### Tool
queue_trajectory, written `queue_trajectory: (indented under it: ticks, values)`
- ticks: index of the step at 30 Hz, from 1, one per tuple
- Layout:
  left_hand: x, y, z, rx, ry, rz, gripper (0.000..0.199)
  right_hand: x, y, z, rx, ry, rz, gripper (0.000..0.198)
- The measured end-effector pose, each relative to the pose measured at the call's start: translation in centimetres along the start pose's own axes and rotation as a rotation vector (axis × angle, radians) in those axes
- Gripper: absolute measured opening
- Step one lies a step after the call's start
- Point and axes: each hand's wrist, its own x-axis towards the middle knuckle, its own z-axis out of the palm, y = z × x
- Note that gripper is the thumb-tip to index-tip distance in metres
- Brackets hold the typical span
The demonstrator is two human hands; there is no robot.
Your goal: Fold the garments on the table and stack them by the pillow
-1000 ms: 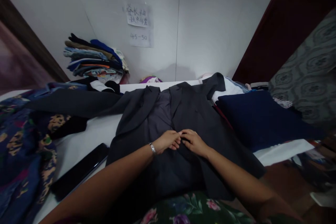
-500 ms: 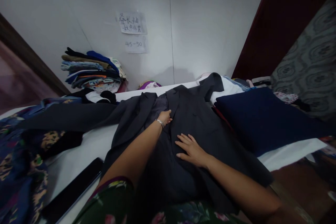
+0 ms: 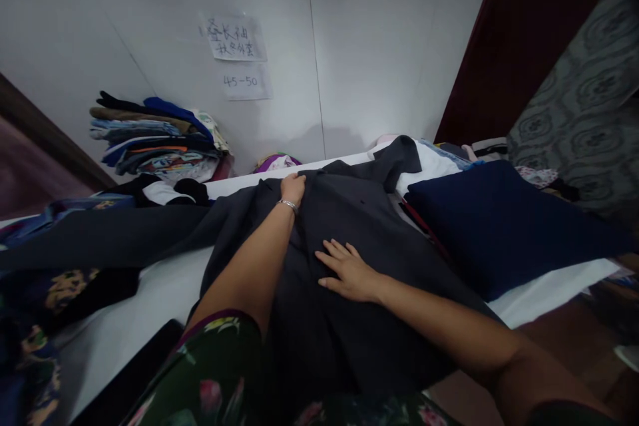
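A dark grey suit jacket [image 3: 344, 206] lies spread on the white table [image 3: 170, 293], its collar toward the wall. One sleeve stretches out to the left, and the other is bent up at the far right. My left hand [image 3: 293, 190], with a bracelet at the wrist, is closed on the jacket's front edge near the lapel. Flat on the jacket's front panel rests my right hand [image 3: 352, 274], fingers spread, palm down. The lower hem is partly hidden by my arms and body.
Folded clothes [image 3: 160, 136] are stacked at the back left. Navy folded cloth [image 3: 504, 226] lies on the right. A patterned garment [image 3: 30, 359] and a long black object [image 3: 134, 373] are at the left. Handwritten paper signs [image 3: 237, 40] hang on the wall.
My left hand has moved away from me and slightly left, drawing the jacket's front edge across so the lining is covered. My right hand stays flat on the jacket. The view has shifted slightly.
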Motion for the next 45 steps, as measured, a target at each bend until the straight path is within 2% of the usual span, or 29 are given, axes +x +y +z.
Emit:
queue_trajectory:
  ticks: [4,7,9,15,18,21,23,25,27,29,31,33,35,38,41,45]
  values:
    - [0.3,-3.8,-2.4,0.078,-0.010,-0.107,0.012,1.5,-0.2,2.2,-0.092,-0.008,-0.051,0.062]
    - [-1.0,-6.7,-3.0,0.065,-0.071,-0.178,0.023,1.6,0.0,3.7,-0.147,0.042,-0.084,0.060]
    - [-1.9,-7.7,-3.0,0.031,-0.118,-0.194,0.032,1.4,0.2,4.0,-0.150,0.045,-0.092,0.060]
    - [-3.5,-7.8,-3.3,-0.026,-0.188,-0.163,0.034,1.6,0.2,3.5,-0.123,0.037,-0.078,0.059]
    - [-4.0,-7.5,-3.6,-0.009,-0.165,-0.129,0.038,1.5,0.0,2.9,-0.063,-0.007,-0.065,0.059]
    - [-4.4,-7.0,-4.2,0.042,-0.136,-0.087,0.047,-0.1,-0.2,1.5,0.054,-0.068,-0.066,0.055]
    - [-5.1,-6.6,-4.8,0.087,-0.133,-0.049,0.049,-2.3,0.4,0.2,0.081,-0.002,-0.066,0.051]
    - [-6.4,-6.1,-5.5,0.127,-0.128,0.001,0.049,-5.3,2.0,-1.3,0.026,0.166,-0.039,0.046]
    - [-8.6,-5.7,-6.3,0.226,-0.145,0.127,0.046,-8.7,4.6,-2.6,-0.070,0.363,0.037,0.043]
    - [-11.6,-5.3,-7.0,0.370,-0.230,0.319,0.037,-12.0,7.6,-3.4,-0.122,0.515,0.154,0.045]
    - [-15.3,-4.8,-7.4,0.489,-0.395,0.512,0.026,-14.7,10.2,-3.7,-0.073,0.580,0.323,0.051]
    - [-19.4,-4.4,-7.8,0.529,-0.610,0.654,0.019,-16.6,11.7,-3.6,0.051,0.549,0.458,0.057]
    - [-23.5,-4.0,-8.2,0.556,-0.834,0.775,0.021,-17.4,12.2,-3.4,0.177,0.490,0.545,0.063]
    - [-28.2,-3.6,-8.8,0.591,-1.082,0.870,0.042,-17.3,12.1,-3.5,0.277,0.487,0.617,0.064]
    - [-30.4,-3.6,-9.3,0.662,-1.169,0.892,0.061,-16.5,12.4,-4.1,0.324,0.522,0.656,0.060]
    - [-30.9,-3.9,-9.9,0.816,-1.144,0.919,0.058,-15.7,13.2,-4.6,0.355,0.531,0.705,0.050]
